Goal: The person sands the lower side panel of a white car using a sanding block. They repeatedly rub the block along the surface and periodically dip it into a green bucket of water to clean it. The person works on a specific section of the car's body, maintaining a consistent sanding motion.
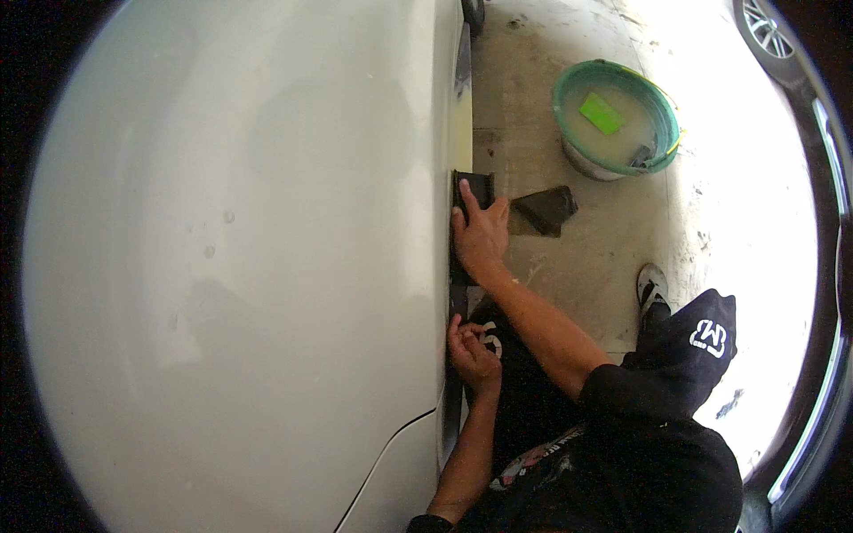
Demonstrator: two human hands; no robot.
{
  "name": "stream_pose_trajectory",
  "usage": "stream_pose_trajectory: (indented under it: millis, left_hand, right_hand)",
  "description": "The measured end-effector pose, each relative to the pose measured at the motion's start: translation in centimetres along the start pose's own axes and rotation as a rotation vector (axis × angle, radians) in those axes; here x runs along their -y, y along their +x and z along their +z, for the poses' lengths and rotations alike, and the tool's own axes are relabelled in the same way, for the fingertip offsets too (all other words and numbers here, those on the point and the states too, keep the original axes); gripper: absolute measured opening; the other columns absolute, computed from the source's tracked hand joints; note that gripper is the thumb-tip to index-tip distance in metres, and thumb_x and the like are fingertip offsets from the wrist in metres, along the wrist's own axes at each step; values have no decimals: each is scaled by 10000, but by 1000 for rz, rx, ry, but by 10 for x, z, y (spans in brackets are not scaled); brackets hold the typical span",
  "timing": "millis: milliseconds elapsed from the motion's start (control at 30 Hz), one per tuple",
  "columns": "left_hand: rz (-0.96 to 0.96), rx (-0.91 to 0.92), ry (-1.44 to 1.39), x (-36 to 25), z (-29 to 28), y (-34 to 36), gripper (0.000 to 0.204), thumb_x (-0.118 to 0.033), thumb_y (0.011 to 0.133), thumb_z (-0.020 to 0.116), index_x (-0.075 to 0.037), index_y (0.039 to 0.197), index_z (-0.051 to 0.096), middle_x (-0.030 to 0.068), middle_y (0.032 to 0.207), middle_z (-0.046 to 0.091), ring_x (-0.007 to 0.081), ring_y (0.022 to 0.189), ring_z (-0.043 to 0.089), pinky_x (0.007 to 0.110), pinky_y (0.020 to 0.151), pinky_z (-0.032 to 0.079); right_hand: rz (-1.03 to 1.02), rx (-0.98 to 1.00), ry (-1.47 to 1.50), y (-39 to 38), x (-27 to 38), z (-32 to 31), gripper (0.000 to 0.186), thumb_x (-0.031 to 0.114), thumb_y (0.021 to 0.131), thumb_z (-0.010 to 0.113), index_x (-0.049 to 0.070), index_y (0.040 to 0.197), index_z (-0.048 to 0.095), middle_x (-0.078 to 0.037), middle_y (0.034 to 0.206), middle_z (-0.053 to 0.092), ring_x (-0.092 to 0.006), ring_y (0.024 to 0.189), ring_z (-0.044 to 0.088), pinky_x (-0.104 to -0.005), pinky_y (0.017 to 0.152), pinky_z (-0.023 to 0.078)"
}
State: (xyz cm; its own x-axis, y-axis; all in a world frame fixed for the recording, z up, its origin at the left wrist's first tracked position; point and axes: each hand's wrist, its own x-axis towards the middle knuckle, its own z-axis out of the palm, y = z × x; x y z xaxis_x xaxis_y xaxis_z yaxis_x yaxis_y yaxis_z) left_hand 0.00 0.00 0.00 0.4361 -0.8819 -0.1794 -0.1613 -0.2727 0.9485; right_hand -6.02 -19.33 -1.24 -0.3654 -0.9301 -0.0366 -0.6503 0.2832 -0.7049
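Note:
My right hand (pixel 481 242) presses a black flat piece (pixel 477 185), like a sanding sheet or block, against the edge of a white car body (pixel 293 266). Its index finger lies stretched along that piece. Closer to me, my left hand (pixel 476 360) rests by the same edge with one finger extended, the others loosely bent and nothing visible in it. A dark folded sheet (pixel 548 210) lies on the floor to the right of my right hand. The side of the panel that faces down is hidden from this view.
Farther off on the concrete floor (pixel 524 98) stands a green bucket (pixel 569 142) of cloudy water with a bright green pad (pixel 601 113) in it. My knee in black cloth (pixel 711 302) and sandalled foot (pixel 652 284) are at right. Another car's wheel (pixel 769 31) shows at the far right.

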Motion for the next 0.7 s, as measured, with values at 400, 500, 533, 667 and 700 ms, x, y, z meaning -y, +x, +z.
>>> stream_pose_trajectory:
  millis: [400, 500, 533, 667, 700]
  left_hand:
    - [-8, 8, 38, -2, -4, -4, 379, -137, 984, 339, 65, 1288, 442, 114, 887, 587, 214, 856, 563, 342, 836, 453]
    - [-9, 10, 1, -8, 0, 1, 379, -133, 983, 339, 66, 1289, 444, 110, 877, 588, 213, 839, 566, 336, 829, 459]
    - [-8, 3, -17, -9, 3, 2, 379, -132, 983, 340, 67, 1288, 445, 110, 874, 588, 214, 833, 567, 337, 827, 462]
    - [-17, 2, -9, 3, -1, 3, 377, -130, 979, 348, 68, 1283, 452, 110, 879, 593, 211, 820, 571, 334, 815, 469]
    - [-62, 10, -5, 5, -4, 0, 375, -131, 980, 351, 68, 1281, 454, 112, 883, 595, 210, 820, 573, 332, 808, 470]
  right_hand:
    - [-24, -142, 193, 21, -15, 2, 498, 270, 898, 590, 233, 1383, 485, -366, 1203, 414, -523, 1102, 475, -532, 919, 455]
    - [-23, -187, 29, 26, -3, -2, 508, 270, 900, 588, 239, 1394, 473, -375, 1217, 411, -527, 1099, 474, -542, 899, 462]
    - [-61, -139, -9, 16, 2, 0, 513, 267, 901, 588, 243, 1398, 466, -381, 1247, 397, -526, 1106, 468, -542, 888, 468]
    - [-20, -21, 61, 17, -5, 6, 525, 271, 896, 601, 242, 1402, 462, -403, 1289, 362, -550, 1124, 450, -546, 891, 462]
    - [-2, -47, 113, 24, -7, 4, 525, 275, 894, 606, 248, 1399, 466, -408, 1291, 360, -557, 1134, 444, -547, 894, 460]
